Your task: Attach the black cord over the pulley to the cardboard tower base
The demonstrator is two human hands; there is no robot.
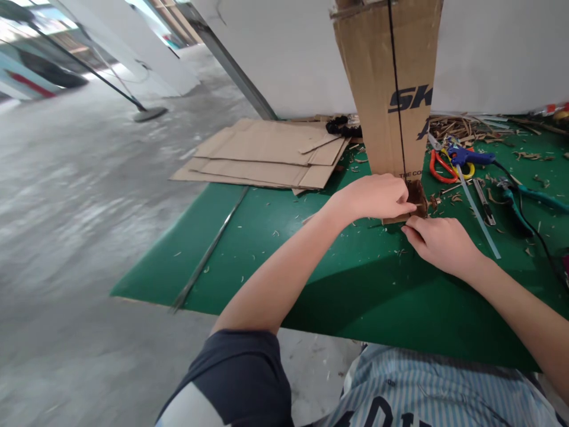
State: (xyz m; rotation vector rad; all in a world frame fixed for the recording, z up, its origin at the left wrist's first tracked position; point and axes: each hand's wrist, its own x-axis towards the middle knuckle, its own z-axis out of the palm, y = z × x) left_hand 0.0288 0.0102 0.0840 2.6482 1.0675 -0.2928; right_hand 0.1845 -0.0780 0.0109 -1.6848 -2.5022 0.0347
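A tall cardboard column [382,77] with dark printing stands upright on the green tabletop. Down its front runs a taut black cord [396,83], reaching a small open notch [416,196] at the base. My left hand [383,197] is closed at that notch, fingertips against its edge; what they pinch is too small to make out. Just below and to the right, my right hand [440,242] is closed too, thumb and finger pinched where the cord's lower end arrives.
Flat cardboard sheets [271,151] lie left of the column. To its right are red-handled scissors [441,167], a blue glue gun [469,156] with a glue stick, a utility knife [484,203], teal-handled pliers [518,207] and cardboard scraps. A thin metal strip [211,249] crosses the table's left part.
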